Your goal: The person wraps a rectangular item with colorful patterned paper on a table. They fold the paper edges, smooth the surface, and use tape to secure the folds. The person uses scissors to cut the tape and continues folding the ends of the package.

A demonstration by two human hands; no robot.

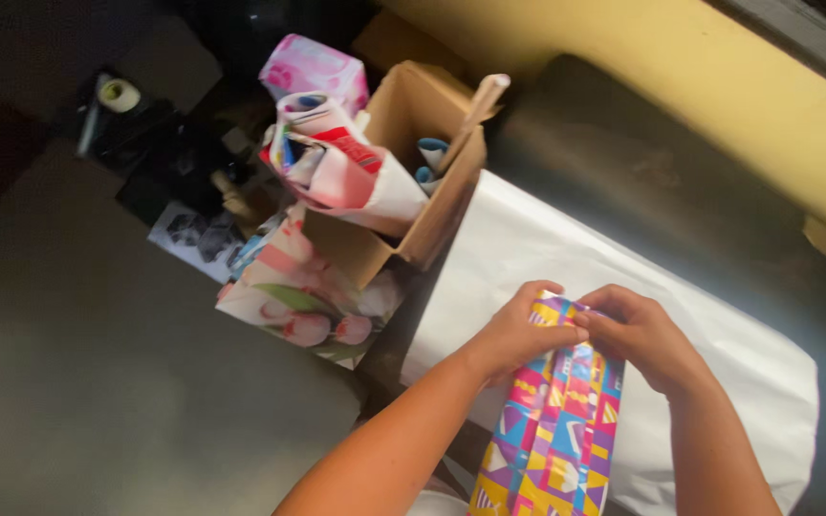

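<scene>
Both my hands pinch the far end of a folded strip of bright patterned wrapping paper (552,435), coloured pink, yellow, blue and purple. My left hand (513,334) grips its left top edge. My right hand (638,334) holds the right top edge, fingertips meeting the left hand's. The strip runs toward me off the bottom of the view. It lies over a large white sheet of paper (518,244) spread on a dark surface.
An open cardboard box (413,205) stands to the left, stuffed with rolled and folded printed paper (336,167). A pink packet (313,67) sits behind it. A flower-print sheet (303,311) lies below. A tape roll (119,94) is far left. A yellow wall (681,86) runs behind.
</scene>
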